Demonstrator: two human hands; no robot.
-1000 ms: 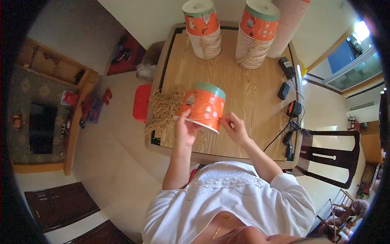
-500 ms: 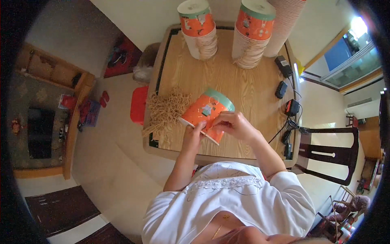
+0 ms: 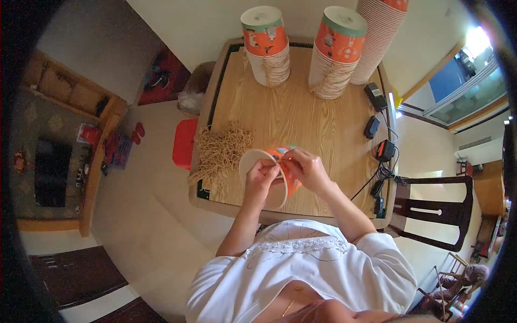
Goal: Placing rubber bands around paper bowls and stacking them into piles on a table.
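An orange paper bucket (image 3: 290,184) with a white inside is tipped on its side over the near part of the table, its open mouth turned to the left. At the mouth, my left hand (image 3: 261,176) has its fingers closed at the rim, partly inside the bucket. My right hand (image 3: 307,166) pinches at the outer wall close to that rim, its fingertips almost meeting the left ones. Whatever is between the right fingertips is too small to make out. To the left of the bucket lies a loose heap of tan twine cords (image 3: 223,151).
Two nested stacks of matching buckets, a left stack (image 3: 267,46) and a middle stack (image 3: 338,51), stand at the far side with cords hanging from them. A taller stack (image 3: 379,40) rises behind. Black power adapters (image 3: 385,151) and cables line the right edge, by a dark chair (image 3: 439,204).
The bucket has turned so its mouth shows, where before its printed side faced up. My left fingers have moved from gripping the lower rim to its opening; my right hand remains near the rim.
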